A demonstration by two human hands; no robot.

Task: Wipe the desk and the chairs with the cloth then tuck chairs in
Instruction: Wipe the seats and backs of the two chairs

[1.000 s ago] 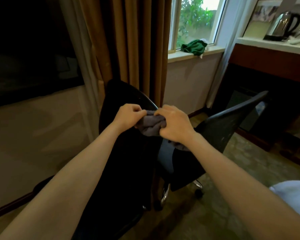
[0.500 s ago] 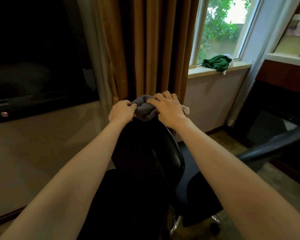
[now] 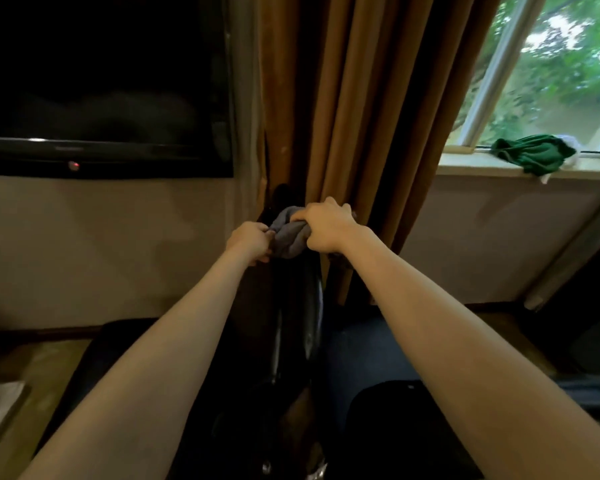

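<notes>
A bunched grey cloth point(image 3: 288, 233) sits on the top edge of a black office chair's backrest point(image 3: 291, 323), in the middle of the view. My left hand point(image 3: 252, 240) pinches the cloth's left end with curled fingers. My right hand point(image 3: 328, 228) grips the cloth from above and the right, fingers wrapped over it. The chair's dark seat point(image 3: 364, 355) shows between my forearms. The desk is out of sight.
Brown curtains point(image 3: 354, 116) hang right behind the chair. A dark TV screen point(image 3: 101, 81) is on the wall at left. A green cloth point(image 3: 534, 154) lies on the window sill point(image 3: 482, 169) at right. Dark furniture stands at the right edge.
The view has swung left and closer to the chair's backrest. Both hands kept hold of the grey cloth and now hold it at the backrest's top, in front of the curtains.
</notes>
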